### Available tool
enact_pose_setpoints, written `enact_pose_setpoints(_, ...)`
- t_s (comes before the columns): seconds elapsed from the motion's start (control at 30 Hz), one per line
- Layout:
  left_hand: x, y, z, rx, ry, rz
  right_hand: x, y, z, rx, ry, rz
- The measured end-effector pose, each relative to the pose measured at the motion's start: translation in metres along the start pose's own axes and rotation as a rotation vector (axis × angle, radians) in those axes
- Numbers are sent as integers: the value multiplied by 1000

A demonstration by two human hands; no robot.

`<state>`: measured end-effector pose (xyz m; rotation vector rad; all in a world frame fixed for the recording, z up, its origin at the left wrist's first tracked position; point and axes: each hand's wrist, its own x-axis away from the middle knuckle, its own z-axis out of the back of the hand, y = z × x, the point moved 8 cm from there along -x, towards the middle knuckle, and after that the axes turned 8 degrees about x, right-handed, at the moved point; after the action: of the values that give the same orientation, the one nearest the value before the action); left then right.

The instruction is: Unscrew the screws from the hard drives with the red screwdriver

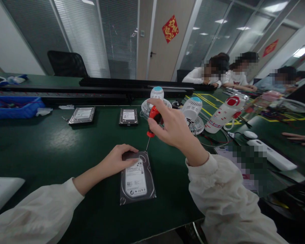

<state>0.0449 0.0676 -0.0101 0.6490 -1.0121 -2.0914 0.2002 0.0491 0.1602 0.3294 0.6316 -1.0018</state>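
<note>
A hard disk drive [149,183] with a white label lies flat on the green table in front of me. My left hand [120,158] grips its far left part, the thumb across the top of the label and the fingers near the far edge. My right hand [171,125] is closed around a screwdriver [150,133] with a red and black handle. The shaft slants down, and its tip meets the drive's far right corner. The screw under the tip is too small to make out.
Two more hard drives, one left [81,115] and one central [128,117], lie farther back. Small white fans [192,109], a white bottle [222,113] and a white power strip [271,155] stand right. A blue bin [15,107] is far left. People [240,76] sit across the table.
</note>
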Motion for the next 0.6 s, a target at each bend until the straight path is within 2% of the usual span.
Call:
enact_pose_setpoints(0.1,0,1,1,-8,6,-2,-4,7,2,67,22,-63)
enact_pose_setpoints(0.17,0,0,1,-17,11,4,-7,6,4,30,13,-37)
enact_pose_setpoints(0.27,1,5,1,-18,38,-32,-10,0,4,-56,-75,61)
enact_pose_setpoints(0.33,2,16,9,-12,125,-115,-10,0,4,-37,-128,63)
enact_pose_setpoints(0.47,15,51,51,-25,422,-297,-10,7,7,30,-145,-2)
enact_pose_setpoints(0.6,39,85,123,64,788,-379,-9,5,7,-49,-180,34)
